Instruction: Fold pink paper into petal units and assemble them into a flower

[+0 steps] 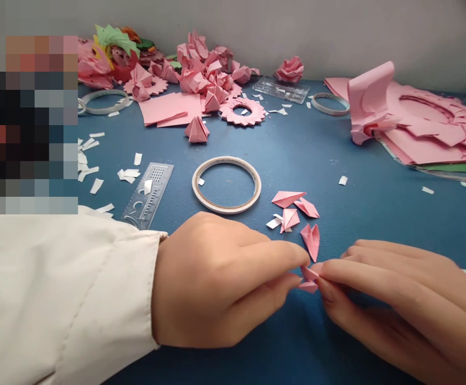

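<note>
Between my fingertips is a small folded pink paper piece [308,274], partly hidden by the fingers. My left hand [228,283] pinches its left side between thumb and forefinger. From the right, my right hand [397,299] pinches the other end. Just beyond the fingers lies a pink folded paper piece [311,241] with two points. Behind it are more folded pieces: a flat pink one [288,199], a narrow one [307,207] and a pleated one [290,219] beside white paper scraps [274,221].
A tape roll [196,187] and a clear stencil ruler [153,187] lie ahead on the blue table [297,149]. Farther back are pink paper sheets [172,107], a folded paper ring [243,101], heaped pink paper pieces [209,69] and a stack of large pink paper [425,144].
</note>
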### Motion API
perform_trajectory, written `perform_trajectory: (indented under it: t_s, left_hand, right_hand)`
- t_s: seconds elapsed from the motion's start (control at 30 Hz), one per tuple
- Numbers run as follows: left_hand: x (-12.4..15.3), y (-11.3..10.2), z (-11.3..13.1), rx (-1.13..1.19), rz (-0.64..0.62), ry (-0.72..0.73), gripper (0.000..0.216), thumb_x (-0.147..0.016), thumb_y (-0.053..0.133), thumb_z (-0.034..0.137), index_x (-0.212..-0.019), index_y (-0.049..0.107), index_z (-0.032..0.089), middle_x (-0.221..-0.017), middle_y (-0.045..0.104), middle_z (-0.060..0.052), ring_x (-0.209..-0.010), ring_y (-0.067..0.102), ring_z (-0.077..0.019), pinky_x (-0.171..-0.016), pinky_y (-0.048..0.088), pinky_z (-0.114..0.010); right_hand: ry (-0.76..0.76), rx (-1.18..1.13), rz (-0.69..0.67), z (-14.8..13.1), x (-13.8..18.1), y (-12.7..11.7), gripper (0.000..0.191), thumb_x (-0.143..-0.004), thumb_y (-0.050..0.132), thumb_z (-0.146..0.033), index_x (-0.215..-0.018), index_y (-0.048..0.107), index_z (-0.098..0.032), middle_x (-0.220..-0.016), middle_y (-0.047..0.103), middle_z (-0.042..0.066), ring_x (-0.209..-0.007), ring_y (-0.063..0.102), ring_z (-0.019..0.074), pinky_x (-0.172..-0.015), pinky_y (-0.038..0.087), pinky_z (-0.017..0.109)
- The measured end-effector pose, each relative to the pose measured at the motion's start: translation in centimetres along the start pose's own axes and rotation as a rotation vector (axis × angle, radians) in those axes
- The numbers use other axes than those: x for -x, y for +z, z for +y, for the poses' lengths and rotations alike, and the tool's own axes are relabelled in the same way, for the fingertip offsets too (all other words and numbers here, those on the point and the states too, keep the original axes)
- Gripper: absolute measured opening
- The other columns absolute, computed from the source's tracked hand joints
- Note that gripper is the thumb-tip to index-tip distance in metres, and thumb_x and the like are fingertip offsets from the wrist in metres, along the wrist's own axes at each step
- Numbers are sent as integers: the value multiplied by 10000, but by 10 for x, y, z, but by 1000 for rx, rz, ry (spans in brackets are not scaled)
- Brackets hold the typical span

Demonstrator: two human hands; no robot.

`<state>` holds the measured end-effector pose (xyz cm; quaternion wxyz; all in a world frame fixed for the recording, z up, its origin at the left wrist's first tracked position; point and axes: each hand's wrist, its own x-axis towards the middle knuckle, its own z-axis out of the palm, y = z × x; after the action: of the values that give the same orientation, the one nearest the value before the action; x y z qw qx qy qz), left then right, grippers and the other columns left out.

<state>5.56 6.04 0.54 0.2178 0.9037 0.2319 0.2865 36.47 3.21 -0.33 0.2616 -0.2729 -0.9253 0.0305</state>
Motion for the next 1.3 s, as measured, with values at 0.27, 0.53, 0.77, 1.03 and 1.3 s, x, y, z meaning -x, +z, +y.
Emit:
perform_trajectory:
  t_s: [0.27,0.53,0.77,1.03,1.3]
  left_hand:
    - [0,-3,3,-62,16,-13,233,-1332,637,191,-1289,863,228,-749,782,85,-580,681,-132,-617,482,-301]
    - [0,-1,2,-75,47,-18,254,-1336,619,190,-1270,861,228,-796,800,84,-624,714,-129,-690,526,-275]
    - [0,-2,3,-85,28,-17,241,-1328,628,192,-1266,856,241,-812,829,84,-629,742,-133,-689,537,-283]
    - [0,-3,-1,-71,-1,1,236,-1345,621,205,-1289,849,230,-805,834,76,-618,747,-138,-665,521,-296]
    - [-1,-1,2,-70,23,-27,238,-1309,641,176,-1207,850,228,-764,794,86,-588,692,-132,-645,491,-314]
  right_hand:
    - [172,-31,141,-16,-1,22,145,-1363,620,-190,-1396,742,-261,-822,812,-27,-643,744,163,-718,622,315]
    - [175,-55,159,-18,7,24,186,-1382,589,-216,-1413,761,-278,-808,795,-40,-647,758,165,-708,624,327]
    - [173,-63,146,-14,7,22,258,-1358,550,-138,-1428,758,-273,-775,741,-57,-583,665,169,-639,569,357]
    - [203,-47,166,-16,8,22,180,-1357,624,-204,-1314,766,-307,-749,720,-55,-573,677,173,-657,597,342]
    - [236,42,100,-15,22,16,391,-1146,937,-717,-1237,905,-338,-864,825,54,-755,807,266,-637,665,348]
